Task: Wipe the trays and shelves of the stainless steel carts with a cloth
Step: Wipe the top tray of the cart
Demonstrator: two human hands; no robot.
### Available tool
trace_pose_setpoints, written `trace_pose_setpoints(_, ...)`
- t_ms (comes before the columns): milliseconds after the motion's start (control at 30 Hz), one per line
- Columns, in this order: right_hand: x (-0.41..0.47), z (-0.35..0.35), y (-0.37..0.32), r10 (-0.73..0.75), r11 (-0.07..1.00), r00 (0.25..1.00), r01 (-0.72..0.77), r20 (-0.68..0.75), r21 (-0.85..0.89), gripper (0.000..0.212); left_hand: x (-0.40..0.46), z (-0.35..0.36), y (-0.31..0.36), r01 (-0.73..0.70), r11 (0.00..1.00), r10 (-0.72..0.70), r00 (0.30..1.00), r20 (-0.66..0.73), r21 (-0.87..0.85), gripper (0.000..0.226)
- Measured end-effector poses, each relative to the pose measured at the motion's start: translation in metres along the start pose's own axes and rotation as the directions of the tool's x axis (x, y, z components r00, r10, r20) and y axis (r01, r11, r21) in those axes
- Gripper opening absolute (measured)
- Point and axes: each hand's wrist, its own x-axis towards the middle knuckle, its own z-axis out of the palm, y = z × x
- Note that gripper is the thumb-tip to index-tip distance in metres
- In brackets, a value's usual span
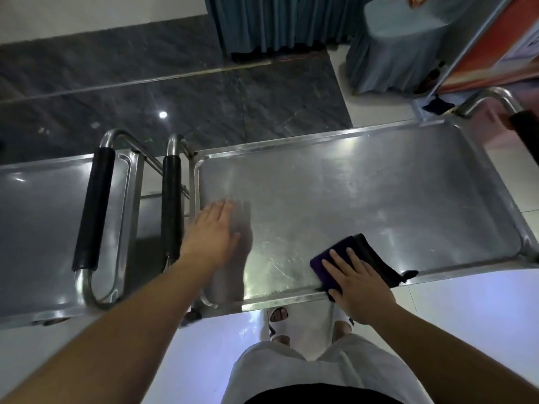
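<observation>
Two steel trays (358, 182) on tiled floor (204, 345); flat fingers (347, 258) atop purple cloth (326, 263).

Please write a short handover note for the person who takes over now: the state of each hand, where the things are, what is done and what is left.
Left hand: flat and open on the left end of the right cart's top tray.
Right hand: fingers straight, pressing the purple cloth on the tray at its near rim.
Left cart's tray: beside it, no hand on it.
Done: cannot tell which areas are wiped.
Left: finish this tray, then the other cart's tray and the lower shelves.
</observation>
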Motion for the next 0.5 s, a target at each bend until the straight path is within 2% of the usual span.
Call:
trace_pose_setpoints(100, 0.001, 0.011, 0.009, -0.034, 0.999, 0.998, 0.035, -0.047, 0.010, 0.071, -0.003, 0.024, 0.037, -0.014, 0.996, 0.019, 0.998, 0.059, -0.086, 0.075)
trace_pose_setpoints(267, 0.008, 0.019, 0.023, -0.133, 0.991, 0.986, 0.135, -0.102, 0.004, 0.070, 0.007, 0.050, 0.106, -0.014, 0.991, 0.026, 0.996, 0.086, -0.136, 0.073)
trace_pose_setpoints(500, 0.009, 0.022, 0.041, -0.173, 0.979, 0.983, 0.179, -0.064, 0.095, 0.072, 0.032, 0.060, 0.186, 0.070, 0.987, -0.054, 0.993, 0.105, -0.148, 0.071)
